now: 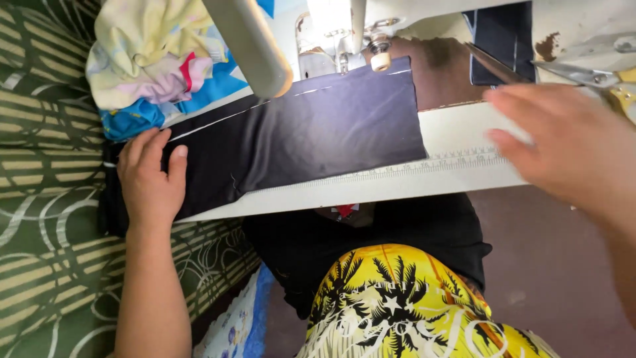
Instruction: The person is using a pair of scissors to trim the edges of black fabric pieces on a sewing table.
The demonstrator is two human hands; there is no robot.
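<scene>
A strip of dark navy fabric (311,136) with a white stitched edge lies across the white sewing table (457,136), running under the sewing machine's presser foot (379,56). My left hand (151,179) rests flat on the fabric's left end, fingers spread, gripping nothing. My right hand (563,146) hovers blurred over the table's right side, fingers apart and empty, just below a pair of scissors (570,71) lying at the table's far right.
A pile of colourful cloth (156,63) sits at the upper left on green patterned upholstery (46,219). A ruler strip (397,172) runs along the table's front edge. More dark fabric (397,238) lies on my lap over yellow printed shorts (397,305).
</scene>
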